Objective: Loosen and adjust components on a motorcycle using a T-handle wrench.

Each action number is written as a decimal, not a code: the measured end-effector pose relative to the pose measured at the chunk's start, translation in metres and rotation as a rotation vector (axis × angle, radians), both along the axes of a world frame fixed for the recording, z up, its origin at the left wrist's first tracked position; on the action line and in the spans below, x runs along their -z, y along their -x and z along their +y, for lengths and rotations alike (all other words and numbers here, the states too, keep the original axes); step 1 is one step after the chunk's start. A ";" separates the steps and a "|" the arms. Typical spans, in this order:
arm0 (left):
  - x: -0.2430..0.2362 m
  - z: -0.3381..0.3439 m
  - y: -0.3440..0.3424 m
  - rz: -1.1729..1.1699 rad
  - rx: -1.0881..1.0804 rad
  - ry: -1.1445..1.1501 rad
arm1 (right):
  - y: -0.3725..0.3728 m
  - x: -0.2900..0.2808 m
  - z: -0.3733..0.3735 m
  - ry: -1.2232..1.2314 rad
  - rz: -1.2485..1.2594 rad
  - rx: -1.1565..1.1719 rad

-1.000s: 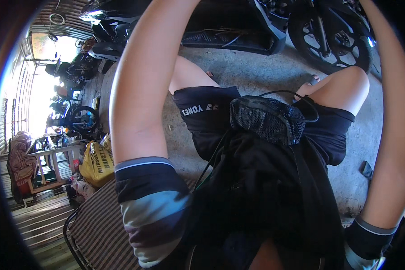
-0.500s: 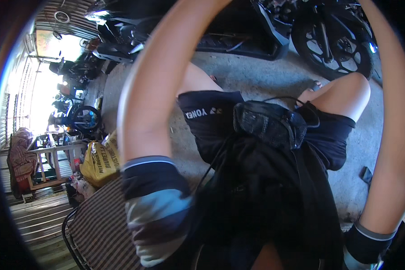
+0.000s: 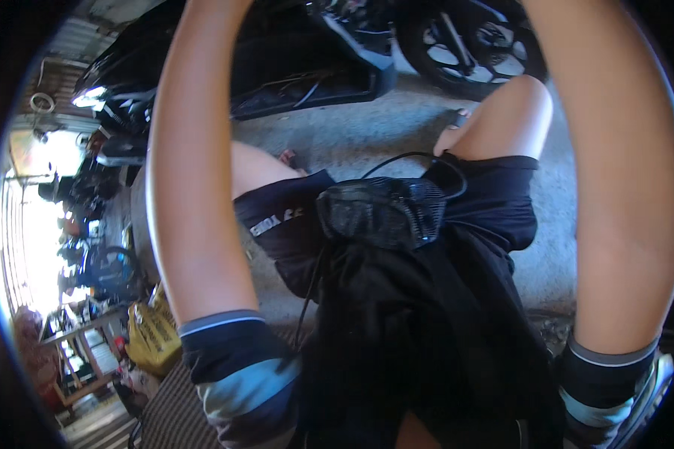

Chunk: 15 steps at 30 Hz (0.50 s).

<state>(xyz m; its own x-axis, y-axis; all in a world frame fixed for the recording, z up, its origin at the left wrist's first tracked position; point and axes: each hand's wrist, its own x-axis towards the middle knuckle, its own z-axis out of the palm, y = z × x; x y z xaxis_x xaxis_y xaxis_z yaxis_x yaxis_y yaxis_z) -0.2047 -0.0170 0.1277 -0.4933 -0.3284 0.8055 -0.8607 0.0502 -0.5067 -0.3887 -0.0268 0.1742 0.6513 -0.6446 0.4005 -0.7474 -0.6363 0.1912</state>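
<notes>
Both my arms are raised, and my hands lie beyond the upper edge of the picture. My left forearm (image 3: 195, 150) rises on the left, and my right forearm (image 3: 621, 172) on the right; what either hand holds or touches is hidden. Between the arms, a black mesh pouch (image 3: 382, 213) with a cord rests at my lap, over dark shorts (image 3: 490, 198). Ahead of my knees stands a motorcycle with a black body panel (image 3: 299, 75), close to where the left forearm leaves the view. Its spoked front wheel (image 3: 528, 63) is nearer the right forearm.
Grey concrete floor (image 3: 352, 138) lies between my legs and the motorcycle. At left are a yellow sack (image 3: 153, 340), a wooden frame (image 3: 90, 385) and a blurred wheel (image 3: 116, 273) of another motorcycle. A striped seat (image 3: 183, 411) is at the lower left.
The view has shifted, so the motorcycle, pouch and legs sit further left. Both arms stay raised; the right forearm now shows more fully, and the hands remain out of the picture.
</notes>
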 end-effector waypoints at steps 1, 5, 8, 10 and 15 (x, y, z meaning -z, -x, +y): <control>-0.001 0.000 -0.001 0.002 0.010 -0.004 | -0.003 0.000 0.000 0.012 -0.025 0.073; -0.018 -0.003 -0.009 -0.011 -0.001 -0.069 | -0.011 -0.003 0.008 -0.016 -0.066 0.161; -0.035 -0.005 -0.014 0.140 0.110 -0.439 | -0.014 -0.004 0.013 -0.042 -0.085 0.176; -0.033 -0.005 -0.015 0.046 0.057 -0.316 | -0.016 -0.006 0.012 -0.079 -0.056 0.210; -0.022 0.007 -0.014 -0.071 0.046 -0.197 | -0.019 -0.006 0.006 -0.115 -0.120 0.242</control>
<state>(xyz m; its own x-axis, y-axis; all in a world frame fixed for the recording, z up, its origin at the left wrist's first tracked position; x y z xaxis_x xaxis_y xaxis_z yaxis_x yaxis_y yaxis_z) -0.1903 -0.0102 0.1501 -0.5651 -0.4516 0.6904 -0.8174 0.1930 -0.5428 -0.3700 -0.0204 0.1807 0.4252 -0.8213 0.3804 -0.8932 -0.4488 0.0295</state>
